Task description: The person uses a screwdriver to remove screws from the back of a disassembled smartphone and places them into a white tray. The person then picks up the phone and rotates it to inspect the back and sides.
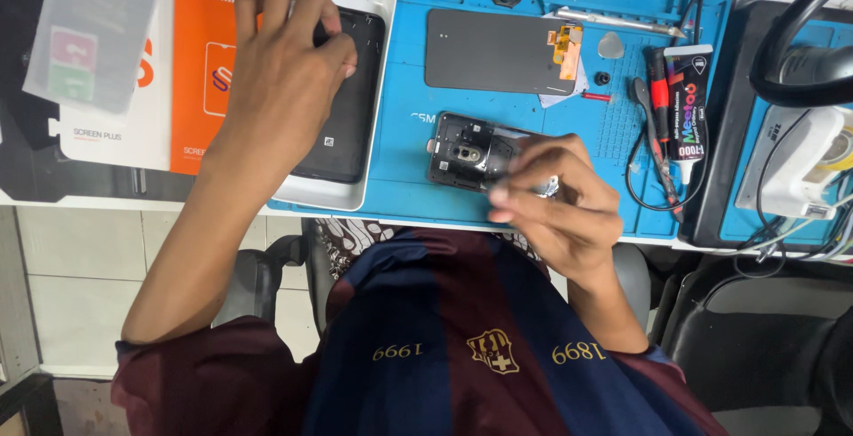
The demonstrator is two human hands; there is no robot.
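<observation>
i judged this the parts-picking step of a phone repair: my left hand (284, 63) was reaching into the white tray (378, 89), fingers curled on the black frame (351, 134) lying there, though i couldn't tell whether it had actually pinched anything. my right hand (555, 200) was closed around a small tool, its tip on the open phone (471, 153), which lay near me on the blue mat (409, 178), its dark insides and camera module exposed. the next move would call for a steady, fine placement.
</observation>
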